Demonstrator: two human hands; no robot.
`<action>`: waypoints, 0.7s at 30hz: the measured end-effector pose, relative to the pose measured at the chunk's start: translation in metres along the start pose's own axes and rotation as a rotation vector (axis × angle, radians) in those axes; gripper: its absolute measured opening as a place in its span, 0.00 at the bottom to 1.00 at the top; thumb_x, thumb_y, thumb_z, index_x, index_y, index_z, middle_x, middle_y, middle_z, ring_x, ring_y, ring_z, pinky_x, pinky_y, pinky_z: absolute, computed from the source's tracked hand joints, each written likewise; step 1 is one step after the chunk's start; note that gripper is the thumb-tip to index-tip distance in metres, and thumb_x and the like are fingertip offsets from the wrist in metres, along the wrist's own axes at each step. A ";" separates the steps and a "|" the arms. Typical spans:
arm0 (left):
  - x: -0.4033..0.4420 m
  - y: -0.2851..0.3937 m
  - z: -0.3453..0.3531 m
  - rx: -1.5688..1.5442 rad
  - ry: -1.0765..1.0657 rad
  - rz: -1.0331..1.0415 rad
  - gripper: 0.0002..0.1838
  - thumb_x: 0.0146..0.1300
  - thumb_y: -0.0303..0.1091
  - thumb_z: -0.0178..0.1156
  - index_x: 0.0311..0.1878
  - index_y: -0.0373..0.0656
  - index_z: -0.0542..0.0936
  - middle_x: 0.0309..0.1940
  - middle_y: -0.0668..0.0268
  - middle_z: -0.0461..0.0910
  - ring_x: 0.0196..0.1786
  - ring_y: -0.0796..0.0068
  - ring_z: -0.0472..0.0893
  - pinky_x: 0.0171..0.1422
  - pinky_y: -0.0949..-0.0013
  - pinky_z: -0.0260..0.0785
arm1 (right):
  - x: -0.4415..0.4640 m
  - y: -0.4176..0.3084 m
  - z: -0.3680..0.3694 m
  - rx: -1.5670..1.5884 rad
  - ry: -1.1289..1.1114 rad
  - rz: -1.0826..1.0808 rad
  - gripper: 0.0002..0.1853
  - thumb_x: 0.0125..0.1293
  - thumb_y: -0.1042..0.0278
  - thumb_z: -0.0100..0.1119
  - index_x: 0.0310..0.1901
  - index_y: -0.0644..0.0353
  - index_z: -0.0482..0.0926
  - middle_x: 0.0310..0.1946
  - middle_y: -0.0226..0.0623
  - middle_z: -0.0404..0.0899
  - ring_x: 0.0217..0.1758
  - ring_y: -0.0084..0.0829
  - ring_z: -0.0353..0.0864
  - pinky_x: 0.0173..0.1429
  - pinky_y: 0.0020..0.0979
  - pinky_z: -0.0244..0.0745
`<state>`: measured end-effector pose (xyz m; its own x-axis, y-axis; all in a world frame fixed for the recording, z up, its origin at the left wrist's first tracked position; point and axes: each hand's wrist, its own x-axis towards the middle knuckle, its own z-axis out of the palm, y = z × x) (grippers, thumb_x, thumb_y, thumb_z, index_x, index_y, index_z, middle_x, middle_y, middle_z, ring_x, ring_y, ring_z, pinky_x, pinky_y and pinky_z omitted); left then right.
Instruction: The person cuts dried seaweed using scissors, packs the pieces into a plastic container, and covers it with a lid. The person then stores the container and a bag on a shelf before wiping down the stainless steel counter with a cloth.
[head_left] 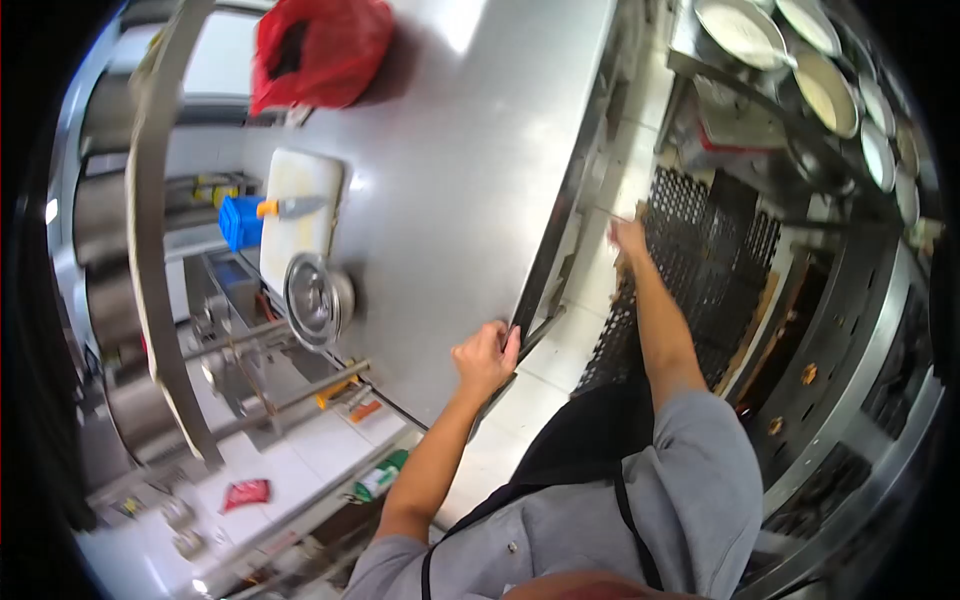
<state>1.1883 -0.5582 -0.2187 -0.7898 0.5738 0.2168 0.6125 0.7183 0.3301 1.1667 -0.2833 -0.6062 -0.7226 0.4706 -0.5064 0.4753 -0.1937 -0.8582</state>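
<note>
My left hand [487,357] is curled, fingers folded, at the edge of the steel table [450,200]; whether it truly grips, I cannot tell. My right hand [627,238] (blurred, its hold unclear) is out above the floor by the black mat [700,235]. The table, to my left, looks heavy, rigid, slick; best held by its edge.

My left hand [485,357] and right hand [628,240] make two, mid-frame. I count one steel table [460,190] at upper centre; one red plastic bag [345,50], upper left; one knife [300,207], one cutting board [298,170], one blue container [240,224], left; at least five round pans [848,112], upper right.
</note>
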 end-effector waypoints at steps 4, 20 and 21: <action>-0.008 -0.006 0.000 -0.057 0.029 -0.006 0.12 0.60 0.41 0.70 0.33 0.48 0.76 0.14 0.70 0.72 0.15 0.65 0.74 0.20 0.62 0.63 | -0.208 0.070 0.000 -0.610 -0.239 0.123 0.09 0.60 0.67 0.65 0.28 0.63 0.77 0.29 0.50 0.84 0.39 0.45 0.86 0.45 0.42 0.81; -0.390 -0.164 -0.244 -1.020 -0.122 -0.717 0.07 0.65 0.30 0.65 0.36 0.36 0.82 0.21 0.68 0.78 0.25 0.81 0.76 0.31 0.75 0.68 | -0.546 -0.027 0.263 -1.207 -0.948 -0.574 0.14 0.66 0.60 0.59 0.39 0.65 0.81 0.37 0.54 0.83 0.46 0.53 0.82 0.53 0.49 0.75; -0.390 -0.180 -0.285 -1.019 0.001 -0.624 0.06 0.65 0.29 0.65 0.36 0.36 0.82 0.24 0.67 0.79 0.27 0.80 0.76 0.33 0.75 0.68 | -0.557 -0.052 0.295 -1.135 -1.004 -0.601 0.13 0.66 0.60 0.59 0.40 0.64 0.80 0.37 0.53 0.82 0.46 0.54 0.82 0.52 0.49 0.75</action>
<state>1.3766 -1.0235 -0.1009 -0.9418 0.2362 -0.2391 -0.1850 0.2297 0.9555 1.3968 -0.7892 -0.3044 -0.7325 -0.5662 -0.3781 -0.2034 0.7120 -0.6721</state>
